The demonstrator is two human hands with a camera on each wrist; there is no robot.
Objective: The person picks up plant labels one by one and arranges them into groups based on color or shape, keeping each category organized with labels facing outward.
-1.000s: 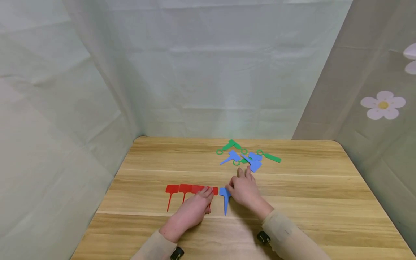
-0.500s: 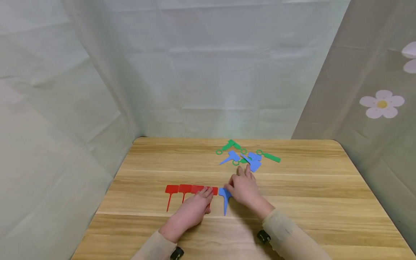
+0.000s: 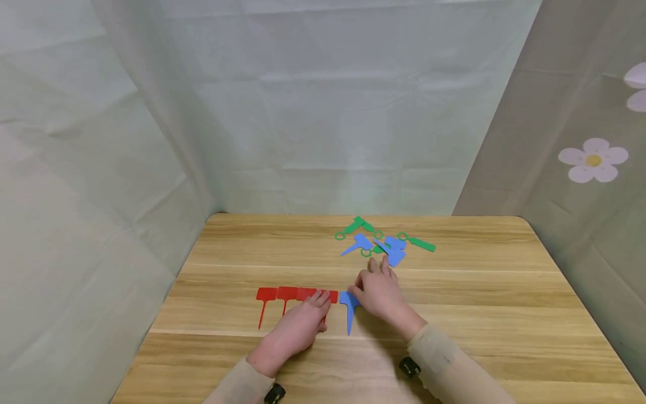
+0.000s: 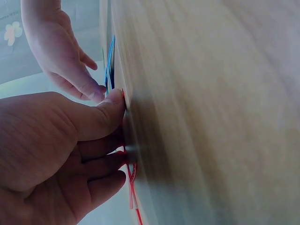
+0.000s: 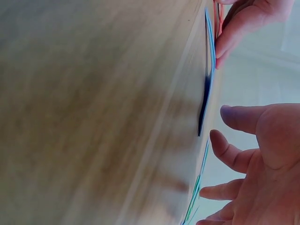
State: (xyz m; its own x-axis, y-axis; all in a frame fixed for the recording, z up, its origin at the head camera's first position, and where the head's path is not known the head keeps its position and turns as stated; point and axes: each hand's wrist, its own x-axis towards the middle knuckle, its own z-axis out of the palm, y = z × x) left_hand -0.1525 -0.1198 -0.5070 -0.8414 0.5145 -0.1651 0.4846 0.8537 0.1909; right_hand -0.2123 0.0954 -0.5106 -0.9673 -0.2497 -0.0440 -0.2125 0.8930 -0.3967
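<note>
- Hands meet at the middle of the wooden table [image 3: 454, 292], nearer its front edge than its back, both low on the surface.
- Left hand [image 3: 303, 325] lies palm down over the right end of the row of red tags [image 3: 287, 294], fingers gently bent, thumb tip pressing a red tag to the wood; nothing is lifted.
- Those red tags sit side by side, heads touching, thin stakes pointing toward the front edge; the hand covers the last one or two, so their count cannot be told.
- Blue tag [image 3: 348, 306] lies flat just right of the red row, stake toward the front edge, in the narrow gap between the two hands.
- Right hand [image 3: 378, 294] rests just beside that blue tag, fingers relaxed and spread, holding nothing; its thumb side is at the tag's head, but contact cannot be told.
- Right wrist view shows the blue tag edge-on against the wood, the fingers [image 5: 229, 154] loose and apart from it.
- Farther back, toward the back edge, a loose heap of blue tags [image 3: 391, 249] and green tags [image 3: 421, 244] overlaps, just beyond the right hand's fingertips.
- Pale curtain [image 3: 323, 112] closes in the table's back and sides.
</note>
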